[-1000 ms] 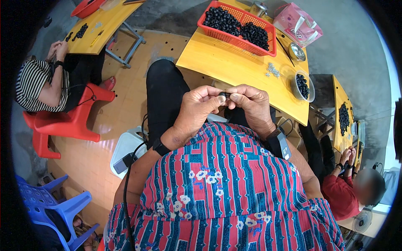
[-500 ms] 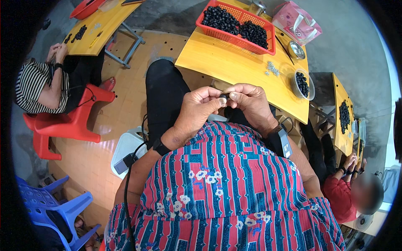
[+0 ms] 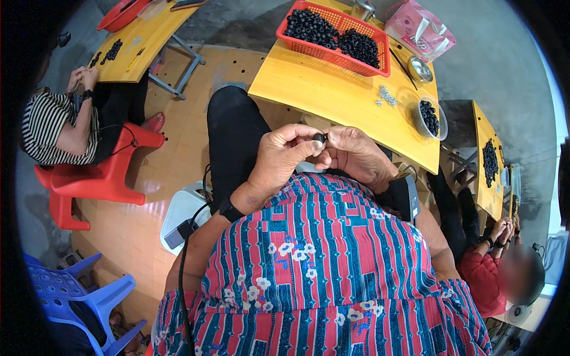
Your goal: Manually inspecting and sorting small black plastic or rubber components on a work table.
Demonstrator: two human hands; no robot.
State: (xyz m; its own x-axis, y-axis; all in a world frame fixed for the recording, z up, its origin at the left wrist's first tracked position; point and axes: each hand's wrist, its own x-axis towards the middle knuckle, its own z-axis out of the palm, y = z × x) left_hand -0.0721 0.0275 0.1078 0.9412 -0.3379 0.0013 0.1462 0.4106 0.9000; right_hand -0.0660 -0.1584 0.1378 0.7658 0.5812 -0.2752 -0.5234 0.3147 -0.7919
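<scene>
My left hand [image 3: 286,155] and my right hand [image 3: 357,155] meet in front of my chest, just below the near edge of a yellow table [image 3: 320,89]. Between their fingertips they pinch one small black ring-shaped part [image 3: 319,138]. A black band sits on my left wrist. On the table stand a red basket [image 3: 337,34] heaped with the same black parts, a clear bowl [image 3: 428,118] holding more of them, and a small scatter of tiny silver pieces [image 3: 386,95].
A pink bag [image 3: 419,29], a metal cup [image 3: 362,9] and a small metal dish [image 3: 419,69] sit at the table's far end. A person in a striped top [image 3: 50,124] sits on a red chair at another yellow table, left. Another person [image 3: 496,261] works at right. Blue chair [image 3: 77,296] lower left.
Both hands have stayed together on the small black part, with only slight finger movement. The view has shifted a little.
</scene>
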